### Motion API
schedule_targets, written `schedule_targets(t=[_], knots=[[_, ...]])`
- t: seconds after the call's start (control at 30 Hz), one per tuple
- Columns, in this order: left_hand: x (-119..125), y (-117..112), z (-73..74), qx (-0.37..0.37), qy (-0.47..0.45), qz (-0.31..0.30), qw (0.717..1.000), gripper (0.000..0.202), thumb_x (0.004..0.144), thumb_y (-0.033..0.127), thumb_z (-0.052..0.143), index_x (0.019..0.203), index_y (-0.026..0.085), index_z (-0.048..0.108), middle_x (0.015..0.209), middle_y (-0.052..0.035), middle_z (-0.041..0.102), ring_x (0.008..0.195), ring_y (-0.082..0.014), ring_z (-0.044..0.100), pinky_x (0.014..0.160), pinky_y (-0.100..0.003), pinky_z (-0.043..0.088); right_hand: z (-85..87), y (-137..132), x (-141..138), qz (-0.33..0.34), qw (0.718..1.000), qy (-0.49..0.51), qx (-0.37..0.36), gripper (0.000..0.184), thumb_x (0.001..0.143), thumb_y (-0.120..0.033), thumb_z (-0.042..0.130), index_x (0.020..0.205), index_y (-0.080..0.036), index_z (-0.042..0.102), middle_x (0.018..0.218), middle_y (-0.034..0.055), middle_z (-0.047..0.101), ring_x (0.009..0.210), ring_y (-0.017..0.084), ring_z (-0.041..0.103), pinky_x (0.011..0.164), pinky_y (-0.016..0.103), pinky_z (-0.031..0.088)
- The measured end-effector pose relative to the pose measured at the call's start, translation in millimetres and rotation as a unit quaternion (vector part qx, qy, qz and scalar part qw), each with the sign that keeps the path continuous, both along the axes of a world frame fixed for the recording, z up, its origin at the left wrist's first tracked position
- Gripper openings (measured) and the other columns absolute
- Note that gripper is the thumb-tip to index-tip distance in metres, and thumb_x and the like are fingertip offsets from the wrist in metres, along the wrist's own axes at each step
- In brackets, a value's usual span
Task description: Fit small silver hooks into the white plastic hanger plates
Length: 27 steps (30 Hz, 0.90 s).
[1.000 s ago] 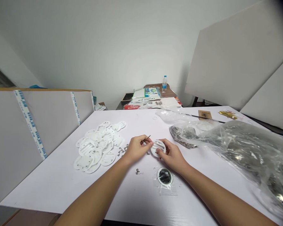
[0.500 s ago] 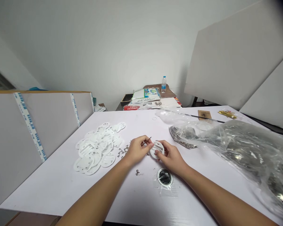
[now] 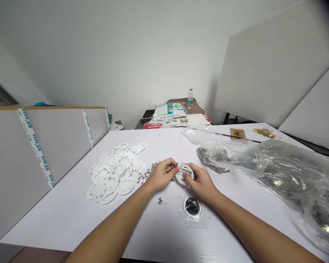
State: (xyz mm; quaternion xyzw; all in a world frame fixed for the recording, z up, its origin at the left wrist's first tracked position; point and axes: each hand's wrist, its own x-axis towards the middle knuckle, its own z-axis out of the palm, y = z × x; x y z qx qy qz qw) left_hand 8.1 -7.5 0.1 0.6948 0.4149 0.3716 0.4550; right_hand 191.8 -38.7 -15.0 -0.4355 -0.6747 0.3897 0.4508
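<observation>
My left hand (image 3: 162, 176) pinches a thin metal pin (image 3: 173, 167) whose tip points at a small white round disc (image 3: 184, 172). My right hand (image 3: 201, 183) grips that disc by its near edge, just above the white table (image 3: 71, 219). Both hands meet at the table's middle. A pile of several similar white discs (image 3: 113, 171) lies to the left. Small metal bits (image 3: 146, 172) are scattered beside my left hand, and a single one (image 3: 160, 200) lies nearer me.
A round dark-centred part in a clear bag (image 3: 192, 206) lies below my right hand. A large crinkled plastic bag of metal pieces (image 3: 276, 171) fills the right side. Grey boards stand left (image 3: 44, 138) and right (image 3: 276, 69). A water bottle (image 3: 191, 98) stands on a far table.
The pin in my left hand has tilted lower and moved closer to the disc. Both hands stay together at the same spot.
</observation>
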Motion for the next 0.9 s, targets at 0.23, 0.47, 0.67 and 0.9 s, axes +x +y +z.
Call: schedule_targets(t=[0.23,0.47,0.67,0.9], knots=[[-2,-2,7.6,0.005,0.035,-0.018,0.999,0.023,0.083,0.036,0.064,0.091,0.015,0.061,0.084,-0.0024,0.062,0.069,-0.0107,0.053,0.064,-0.021,0.041,0.7,-1,-1,0.001,1.000,0.006,0.003,0.019,0.089,-0.026,0.051,0.102,-0.021,0.063,0.088,0.0019,0.069,0.075,0.019,0.063,0.068,0.029,0.051],[0,-1,1.3,0.020,0.038,-0.009,0.999,0.017,0.084,0.032,0.060,0.090,0.016,0.057,0.084,-0.0022,0.061,0.073,-0.0117,0.055,0.067,-0.022,0.042,3.1,-1,0,0.040,0.999,0.000,0.019,0.024,0.089,-0.027,0.053,0.111,-0.022,0.060,0.099,0.0034,0.068,0.086,0.020,0.063,0.076,0.030,0.050],[-2,0,-2.2,-0.013,0.033,-0.037,0.999,0.020,0.085,0.034,0.061,0.092,0.016,0.056,0.089,-0.0040,0.062,0.080,-0.0148,0.059,0.070,-0.024,0.045,-6.1,2,2,0.049,0.998,-0.010,0.046,0.076,0.070,-0.029,0.077,0.136,-0.025,0.040,0.137,0.0094,0.050,0.124,0.027,0.049,0.104,0.042,0.039],[-11,-3,9.0,0.048,0.146,-0.009,0.988,0.023,0.092,0.039,0.049,0.104,0.022,0.058,0.089,-0.0018,0.062,0.075,-0.0149,0.055,0.067,-0.025,0.040,-0.7,5,8,0.036,0.995,-0.084,0.045,0.056,0.073,-0.024,0.069,0.122,-0.023,0.043,0.095,0.0025,0.064,0.078,0.019,0.060,0.068,0.030,0.047]])
